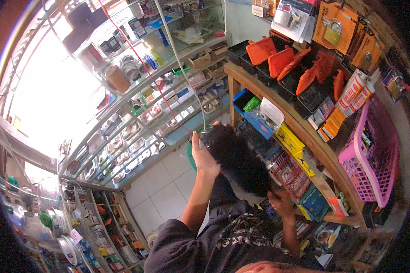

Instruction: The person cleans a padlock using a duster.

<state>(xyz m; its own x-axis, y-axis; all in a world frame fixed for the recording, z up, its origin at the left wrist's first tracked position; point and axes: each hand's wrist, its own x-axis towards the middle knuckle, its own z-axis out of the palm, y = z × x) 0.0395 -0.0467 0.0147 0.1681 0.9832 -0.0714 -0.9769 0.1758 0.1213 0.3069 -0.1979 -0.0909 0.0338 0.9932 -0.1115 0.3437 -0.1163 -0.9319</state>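
A black, furry thing (239, 157) lies slantwise before my chest, and its exact kind is unclear. My left hand (205, 162) grips its far end, thumb raised on the left side and fingertips showing beyond the fur. Close to that thumb is a small greyish object, mostly hidden. At the near end, my right hand (281, 204) is in shadow, its fingers curled against the lower edge. A grey patch (249, 197) shows beneath the fur. A red cord (147, 68) and a white cord (182, 65) run down from above and end near my left hand.
Glass display shelves (150, 82) with boxed goods stand ahead, over a tiled floor (157, 181). On my right, a wooden shelf (287, 109) carries black bins with orange lids (282, 61) and a pink basket (369, 167). Padlocks in packaging (333, 32) hang above. A green basket (190, 153) sits behind my left hand.
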